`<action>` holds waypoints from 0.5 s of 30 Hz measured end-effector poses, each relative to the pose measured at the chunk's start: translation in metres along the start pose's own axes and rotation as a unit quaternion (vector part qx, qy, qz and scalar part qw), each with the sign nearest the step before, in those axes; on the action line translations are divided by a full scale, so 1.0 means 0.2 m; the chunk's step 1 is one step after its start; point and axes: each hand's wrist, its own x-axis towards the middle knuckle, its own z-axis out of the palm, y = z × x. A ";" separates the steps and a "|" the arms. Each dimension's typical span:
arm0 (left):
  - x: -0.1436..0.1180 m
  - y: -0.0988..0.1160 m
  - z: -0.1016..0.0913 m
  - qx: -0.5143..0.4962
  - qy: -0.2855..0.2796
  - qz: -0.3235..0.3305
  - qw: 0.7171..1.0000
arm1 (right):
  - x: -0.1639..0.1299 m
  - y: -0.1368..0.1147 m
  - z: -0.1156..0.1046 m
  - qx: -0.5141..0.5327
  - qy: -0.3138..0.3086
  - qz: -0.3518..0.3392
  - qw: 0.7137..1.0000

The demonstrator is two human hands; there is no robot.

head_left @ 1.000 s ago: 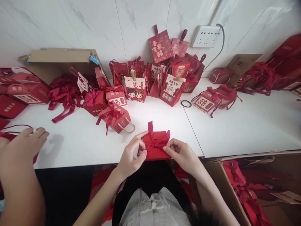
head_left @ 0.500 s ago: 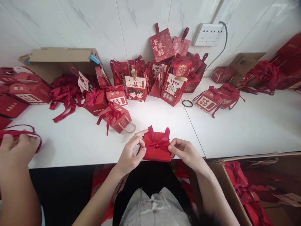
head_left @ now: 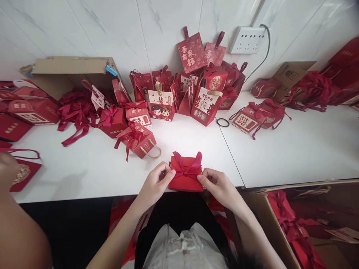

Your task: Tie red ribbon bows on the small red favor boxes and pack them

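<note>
A small red gift box (head_left: 185, 184) sits at the front edge of the white table, right before me. A dark red ribbon (head_left: 185, 171) is tied in a bow across its front, with two ends pointing up. My left hand (head_left: 158, 180) pinches the bow's left loop between thumb and forefinger. On the other side my right hand (head_left: 214, 183) pinches the right loop the same way. The remaining fingers of both hands are curled, and the box's far side is hidden from me.
Finished-looking red boxes (head_left: 137, 140) with bows stand left of centre, and more red boxes (head_left: 206, 106) line the wall. Loose ribbons (head_left: 77, 114) lie near a cardboard box (head_left: 74, 67). A co-worker's arm (head_left: 19, 224) enters at left. An open carton (head_left: 269, 216) is at lower right.
My thumbs have moved inward and up onto the bow's loops, and the box has shifted slightly left. The co-worker's hand has moved left, leaving a red box with a round emblem visible.
</note>
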 end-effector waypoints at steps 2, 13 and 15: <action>0.00 -0.01 0.00 -0.006 -0.007 0.003 1.000 | 0.01 0.01 0.00 0.039 -0.019 -0.008 0.999; 0.01 -0.02 0.00 0.008 -0.015 0.016 1.000 | 0.08 0.13 -0.01 0.254 -0.082 -0.020 0.963; 0.01 -0.01 0.01 0.015 -0.008 0.021 1.000 | 0.08 0.14 -0.01 0.280 -0.092 -0.019 0.955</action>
